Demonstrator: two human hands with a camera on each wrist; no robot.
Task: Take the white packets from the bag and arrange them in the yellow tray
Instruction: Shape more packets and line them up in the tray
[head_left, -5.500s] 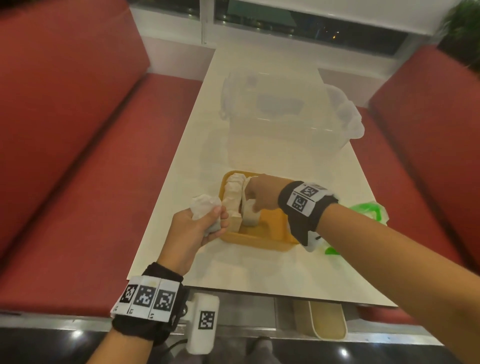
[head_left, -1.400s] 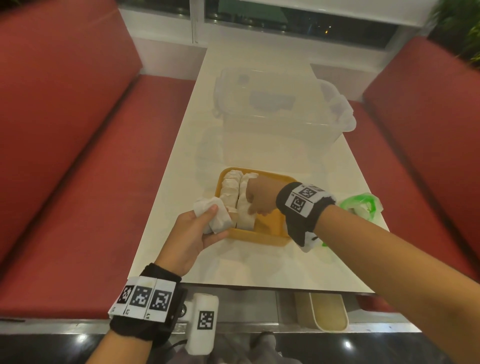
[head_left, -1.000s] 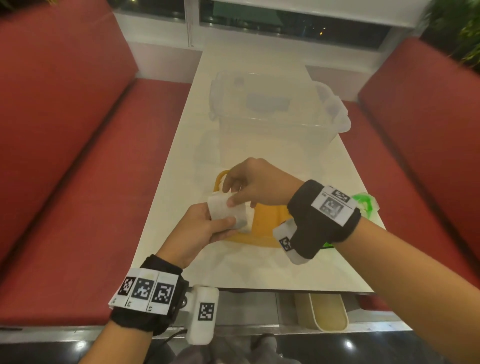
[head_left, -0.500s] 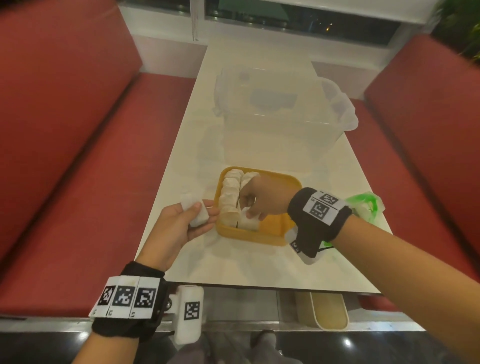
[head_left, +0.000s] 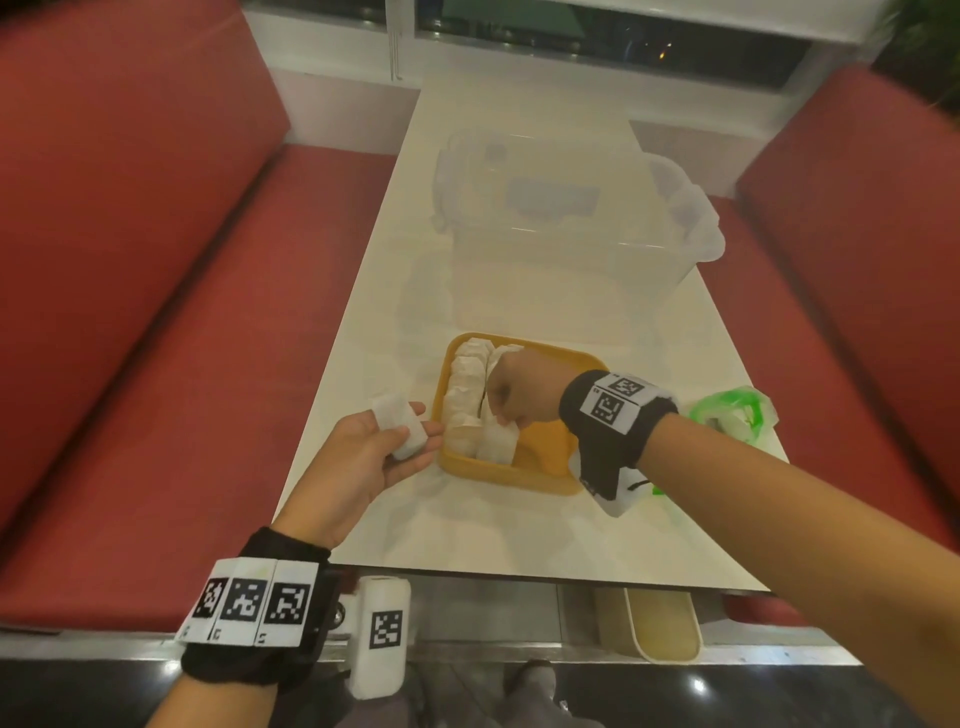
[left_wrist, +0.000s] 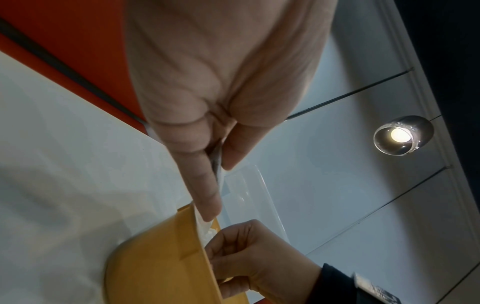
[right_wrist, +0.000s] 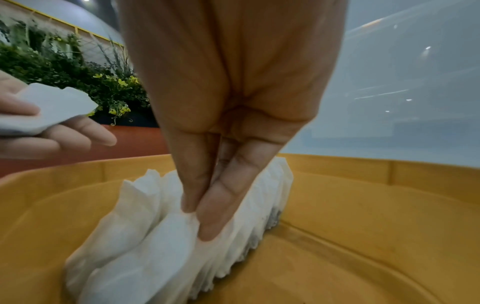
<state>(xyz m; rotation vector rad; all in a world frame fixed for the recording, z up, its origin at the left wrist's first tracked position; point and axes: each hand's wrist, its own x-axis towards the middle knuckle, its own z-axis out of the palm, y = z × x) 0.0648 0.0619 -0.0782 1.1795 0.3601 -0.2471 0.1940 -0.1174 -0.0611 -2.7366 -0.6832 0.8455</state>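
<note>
The yellow tray (head_left: 550, 470) sits on the white table near its front edge. White packets (head_left: 467, 387) stand on edge in two rows along the tray's left side. My right hand (head_left: 501, 415) is inside the tray, thumb and forefinger pinching the top of a white packet (right_wrist: 166, 232) at the near end of the second row. My left hand (head_left: 410, 431) hovers just left of the tray, palm up. Its thumb holds a small stack of white packets (head_left: 400, 426) against the fingers. The green and white bag (head_left: 732, 415) lies to the right of the tray.
A large clear plastic container (head_left: 561, 234) stands on the table behind the tray. Red bench seats (head_left: 156, 312) run along both sides of the table. The right half of the tray floor (right_wrist: 363, 236) is bare.
My right hand took a packet from the stack in my left hand and carried it down into the tray. My left hand drew back to the left of the tray.
</note>
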